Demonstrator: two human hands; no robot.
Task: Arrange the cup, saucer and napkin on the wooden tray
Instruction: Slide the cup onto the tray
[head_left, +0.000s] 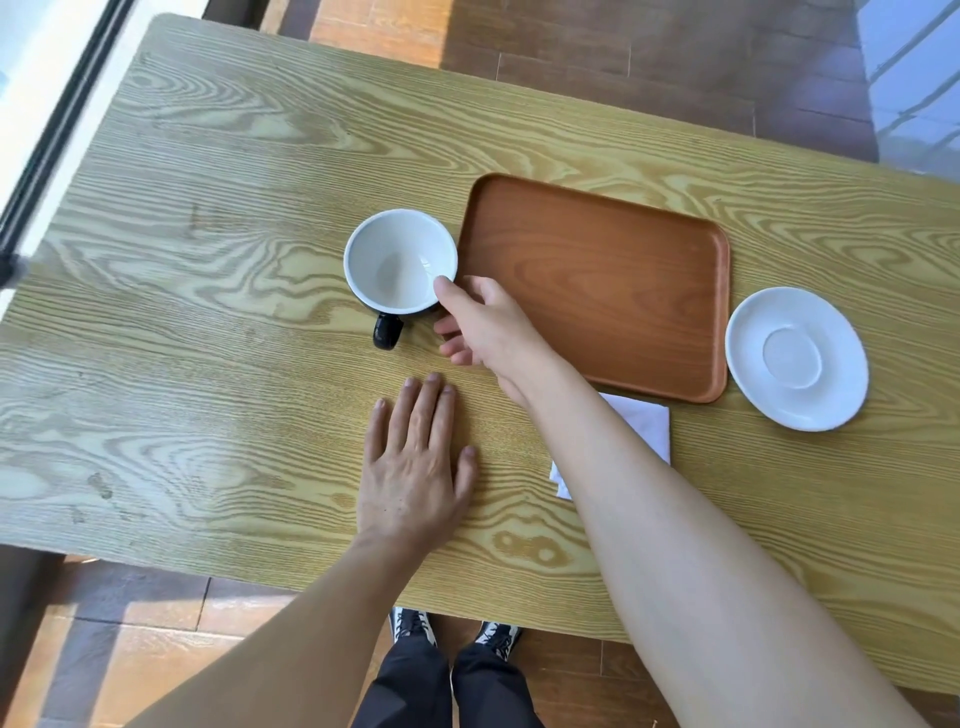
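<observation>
A cup (397, 260), white inside and black outside with a black handle, stands on the table just left of the wooden tray (597, 280). My right hand (485, 327) reaches across the tray's near left corner. Its thumb rests on the cup's right rim and its fingers curl against the cup's side. My left hand (415, 467) lies flat on the table below the cup, fingers spread, holding nothing. The tray holds nothing. A white saucer (797, 358) sits on the table right of the tray. A white napkin (649, 423) lies below the tray, partly hidden by my right forearm.
The light wooden table (208, 312) runs wide to the left. Its near edge is close to my legs and shoes. A window frame runs along the far left, and brown floor tiles show beyond the far edge.
</observation>
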